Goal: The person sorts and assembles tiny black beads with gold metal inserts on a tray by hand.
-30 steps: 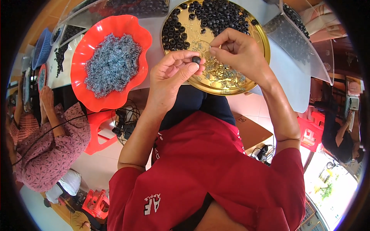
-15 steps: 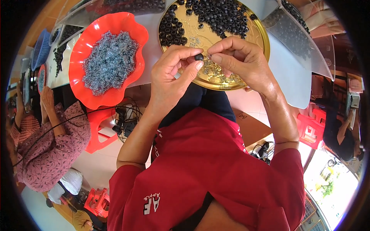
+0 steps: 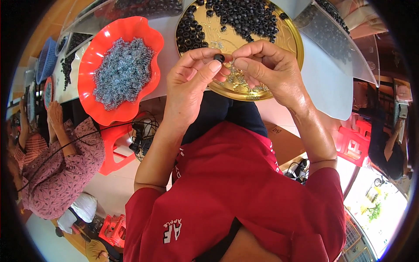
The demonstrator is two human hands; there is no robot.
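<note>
My left hand (image 3: 185, 85) pinches a small round black plastic cap (image 3: 219, 57) between thumb and forefinger, its hollow side partly showing. Just to the right, my right hand (image 3: 279, 72) has thumb and forefinger close together; whatever is between them is too small to make out. Both hands hover over the near part of a round gold tray (image 3: 300, 48). On that tray, loose black caps (image 3: 246, 19) lie along the far and left sides, and small metal springs (image 3: 253, 94) are scattered near its front edge.
Left of the tray, a wavy-rimmed red bowl (image 3: 86, 83) holds a heap of metal springs (image 3: 124, 70). Clear plastic bins (image 3: 336, 39) with black parts stand beyond. At far left, a person in a patterned pink top (image 3: 65, 170) sits near a blue basket (image 3: 46, 61).
My left hand has shifted slightly left with the cap, turning it so its hollow side shows more. The gap between my hands is wider; my right hand has barely moved.
</note>
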